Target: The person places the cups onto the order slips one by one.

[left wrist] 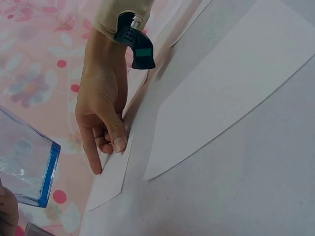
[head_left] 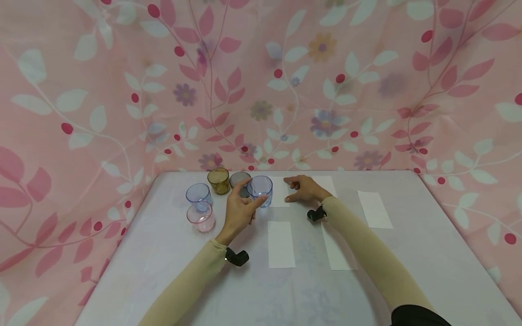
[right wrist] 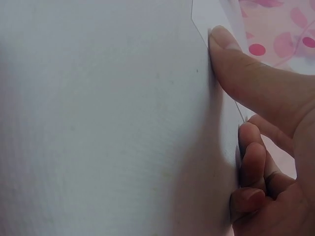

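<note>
My left hand (head_left: 239, 209) grips a clear blue glass (head_left: 261, 190) between thumb and fingers, upright above the back of the table. The left wrist view shows the thick blue base of this glass at its left edge. To the right of it, my right hand (head_left: 305, 189) rests on a white paper rectangle (head_left: 278, 192) at the back, thumb and index finger stretched apart along it and the other fingers curled under. From the right wrist, the thumb (right wrist: 236, 59) lies at the paper's edge. A grey glass (head_left: 238, 176) is partly hidden behind the left hand.
Left of my left hand stand an amber glass (head_left: 219, 182), another blue glass (head_left: 198, 194) and a pink glass (head_left: 201, 219). More white paper rectangles lie at the front (head_left: 281, 245), under the right forearm (head_left: 337, 253) and at the right (head_left: 375, 209). A floral curtain (head_left: 261, 90) hangs behind the table.
</note>
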{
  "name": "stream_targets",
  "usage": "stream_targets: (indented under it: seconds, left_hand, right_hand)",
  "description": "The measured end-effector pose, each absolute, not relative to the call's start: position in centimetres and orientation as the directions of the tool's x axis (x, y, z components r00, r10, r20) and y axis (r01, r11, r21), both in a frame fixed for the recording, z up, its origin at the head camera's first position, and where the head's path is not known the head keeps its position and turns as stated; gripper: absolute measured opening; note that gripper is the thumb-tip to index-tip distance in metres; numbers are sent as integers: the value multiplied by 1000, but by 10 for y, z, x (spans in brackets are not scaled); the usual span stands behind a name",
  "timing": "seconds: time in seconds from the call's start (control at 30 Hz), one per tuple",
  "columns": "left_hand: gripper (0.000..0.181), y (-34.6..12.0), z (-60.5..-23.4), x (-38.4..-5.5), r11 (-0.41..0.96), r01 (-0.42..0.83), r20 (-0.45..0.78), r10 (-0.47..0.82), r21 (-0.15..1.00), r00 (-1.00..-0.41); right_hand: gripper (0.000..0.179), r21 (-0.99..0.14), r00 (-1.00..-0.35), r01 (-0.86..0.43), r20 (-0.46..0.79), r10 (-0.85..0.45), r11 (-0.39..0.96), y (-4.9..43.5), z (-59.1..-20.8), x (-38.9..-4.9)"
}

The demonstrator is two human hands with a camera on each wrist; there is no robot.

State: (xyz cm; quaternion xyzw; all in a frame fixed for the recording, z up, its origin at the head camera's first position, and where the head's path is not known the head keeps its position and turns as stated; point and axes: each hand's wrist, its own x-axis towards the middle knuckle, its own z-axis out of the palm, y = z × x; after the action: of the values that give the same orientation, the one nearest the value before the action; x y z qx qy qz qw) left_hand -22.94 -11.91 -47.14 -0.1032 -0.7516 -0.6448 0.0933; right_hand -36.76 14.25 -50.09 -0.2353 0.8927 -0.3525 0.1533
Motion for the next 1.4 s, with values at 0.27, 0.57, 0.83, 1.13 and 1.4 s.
stream_targets:
  seconds: [0.27,0.57,0.83,1.13,1.4]
  left_hand:
    - [81,-108,-469,-244,148,268,264,46,952,-963]
    - [77,-98,-470,-261,132,249,245,44,960,-969]
    - [81,-93,-474,-275,166,191,187,39,967,-981]
    - [77,-93,-481,-287,141,174,166,66,975,-984]
    - [77,-91,-490,-295,150,184,176,69,971,-982]
  right_hand:
    - [83,-719,-847,-287,-118,-518,633,143,-502,-367]
    - [85,-707,-848,-297,-113,-517,642,144,-505,-370]
    - [85,-706,-850,-295,-114,-515,644,144,-505,-370]
    - [85,-701,-847,-299,-118,-518,648,144,-504,-371]
    - [84,-698,-858,-291,-113,-502,655,142,-506,-369]
